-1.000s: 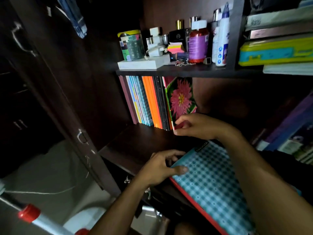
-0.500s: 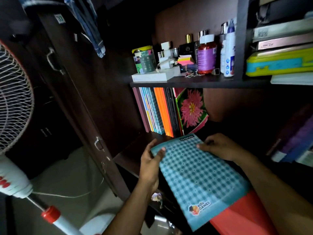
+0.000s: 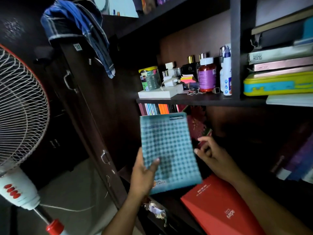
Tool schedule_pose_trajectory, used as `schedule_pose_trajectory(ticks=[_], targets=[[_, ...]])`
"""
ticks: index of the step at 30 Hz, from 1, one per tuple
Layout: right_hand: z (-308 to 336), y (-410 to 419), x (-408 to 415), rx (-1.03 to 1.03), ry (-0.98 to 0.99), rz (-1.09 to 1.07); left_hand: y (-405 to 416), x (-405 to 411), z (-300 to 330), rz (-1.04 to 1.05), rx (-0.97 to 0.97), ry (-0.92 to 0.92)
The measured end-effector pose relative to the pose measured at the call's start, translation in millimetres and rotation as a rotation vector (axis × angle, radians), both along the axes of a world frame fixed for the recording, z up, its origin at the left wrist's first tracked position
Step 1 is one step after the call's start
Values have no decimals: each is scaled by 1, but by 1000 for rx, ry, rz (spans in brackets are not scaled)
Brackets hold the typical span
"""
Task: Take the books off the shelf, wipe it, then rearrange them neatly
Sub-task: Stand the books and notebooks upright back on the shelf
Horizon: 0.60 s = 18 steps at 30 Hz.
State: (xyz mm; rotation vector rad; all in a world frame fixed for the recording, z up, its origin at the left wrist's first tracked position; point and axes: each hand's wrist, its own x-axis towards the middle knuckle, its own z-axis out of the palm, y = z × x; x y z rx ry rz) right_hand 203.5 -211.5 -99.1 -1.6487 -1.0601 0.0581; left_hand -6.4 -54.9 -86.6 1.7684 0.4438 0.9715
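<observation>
My left hand [image 3: 144, 173] grips a teal checked notebook [image 3: 169, 150] by its lower left edge, thumb across the cover, and holds it upright in front of the dark wooden shelf [image 3: 186, 100]. My right hand [image 3: 211, 153] hovers just right of the notebook with fingers loosely curled, holding nothing. Behind the notebook a row of upright books [image 3: 155, 108] stands at the shelf's left, beside a flower-covered book [image 3: 198, 122]. A red book [image 3: 216, 206] lies flat low at the right.
A pedestal fan [image 3: 20, 109] stands at the left beside a dark cupboard door [image 3: 81, 107] with a blue cloth [image 3: 77, 26] draped on top. Bottles, a tin and a white box crowd the upper shelf. Stacked books [image 3: 277, 65] fill the right compartments. Crumpled paper [image 3: 155, 211] lies below.
The notebook has risen from lying tilted to upright in my left hand. My right hand has let go of its top edge and drawn back right. The view has tilted upward.
</observation>
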Motion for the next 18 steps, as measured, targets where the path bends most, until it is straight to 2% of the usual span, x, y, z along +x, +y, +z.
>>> schedule_pose_trajectory(ticks=[4,6,9,15,18], targets=[[-15,8,-3,-147,-151,85,32,-15,-12,293,30,-77],[-22,10,-7,-272,-252,122,46,-12,-18,356,15,-66],[-25,12,-12,-385,-337,141,60,-1,-23,343,-20,-54],[-25,12,-14,-471,-387,111,85,8,-41,291,-122,12],[-24,13,-14,-514,-383,116,93,10,-41,279,-109,18]])
